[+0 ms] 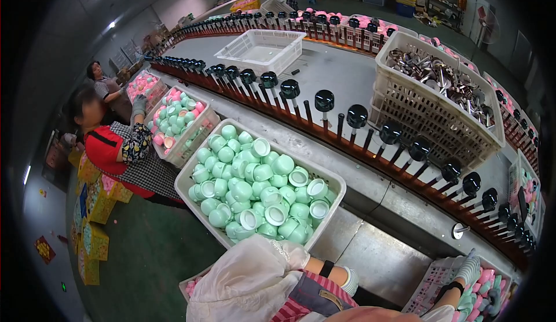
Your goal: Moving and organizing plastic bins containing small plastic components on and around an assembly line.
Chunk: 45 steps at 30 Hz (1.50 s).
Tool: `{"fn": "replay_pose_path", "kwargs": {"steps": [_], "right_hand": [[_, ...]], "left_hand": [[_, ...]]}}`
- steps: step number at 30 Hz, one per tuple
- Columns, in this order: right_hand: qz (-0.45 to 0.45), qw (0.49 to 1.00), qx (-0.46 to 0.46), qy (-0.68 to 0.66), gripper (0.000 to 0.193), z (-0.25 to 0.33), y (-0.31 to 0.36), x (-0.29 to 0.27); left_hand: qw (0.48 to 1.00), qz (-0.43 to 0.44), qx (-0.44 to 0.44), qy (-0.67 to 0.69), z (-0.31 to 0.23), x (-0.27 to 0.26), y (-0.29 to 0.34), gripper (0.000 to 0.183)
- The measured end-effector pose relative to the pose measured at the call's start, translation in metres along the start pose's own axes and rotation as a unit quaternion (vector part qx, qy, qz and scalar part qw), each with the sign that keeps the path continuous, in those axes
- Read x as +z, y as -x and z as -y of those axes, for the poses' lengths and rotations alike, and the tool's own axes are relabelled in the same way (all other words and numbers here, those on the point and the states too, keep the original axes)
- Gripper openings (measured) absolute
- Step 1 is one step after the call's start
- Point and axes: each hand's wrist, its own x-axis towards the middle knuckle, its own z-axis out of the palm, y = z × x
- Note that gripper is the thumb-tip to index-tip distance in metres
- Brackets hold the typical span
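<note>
My left hand (350, 281), in a pale striped glove, is at the lower middle beside the metal counter; its fingers are hidden. At the lower right my right hand (468, 270), gloved the same way, is over a white basket (425, 290) of pink and mint-green cups (485, 277). Its fingers look stretched out, and I see nothing held in them. A small metal spindle (459, 230) stands on the counter just beyond it. Nearer the middle, a large white crate (341, 191) is heaped with glossy mint-green cups (243, 188), some showing their openings.
Past the counter curves a conveyor line of upright holders carrying glossy black caps (324, 100). Behind it stand a stacked crate (431, 119) of metal parts and a white basket (260, 48). A co-worker in red (104, 154) is at the left, beside a crate (179, 122) of pink and green cups.
</note>
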Motion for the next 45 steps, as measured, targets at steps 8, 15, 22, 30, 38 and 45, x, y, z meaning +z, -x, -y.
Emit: {"fn": "replay_pose_path", "kwargs": {"steps": [8,15,22,30,38,45], "right_hand": [[0.023,0.999,-0.03,-0.033,0.062,-0.018,0.018,-0.014],[-0.146,0.981,-0.122,-0.036,0.055,0.005,-0.017,0.017],[0.005,0.997,-0.037,-0.062,0.048,0.039,-0.02,-0.027],[-0.098,0.97,-0.212,0.071,0.075,-0.024,0.132,-0.015],[-0.17,0.966,-0.194,0.021,0.047,-0.093,0.174,-0.009],[-0.207,0.949,-0.236,-0.022,0.037,-0.115,0.148,-0.016]], "left_hand": [[0.996,0.079,0.028,0.003,-0.004,-0.018,-0.004,0.028],[0.98,0.183,-0.062,0.043,0.017,-0.076,0.002,0.047],[0.971,0.211,-0.115,0.015,0.011,-0.095,-0.001,0.06],[0.975,0.158,-0.152,0.031,0.035,-0.076,0.007,0.063],[0.967,0.219,-0.129,-0.007,0.029,-0.101,-0.015,0.068],[0.988,0.1,-0.101,0.053,0.03,-0.102,-0.04,0.065]]}}
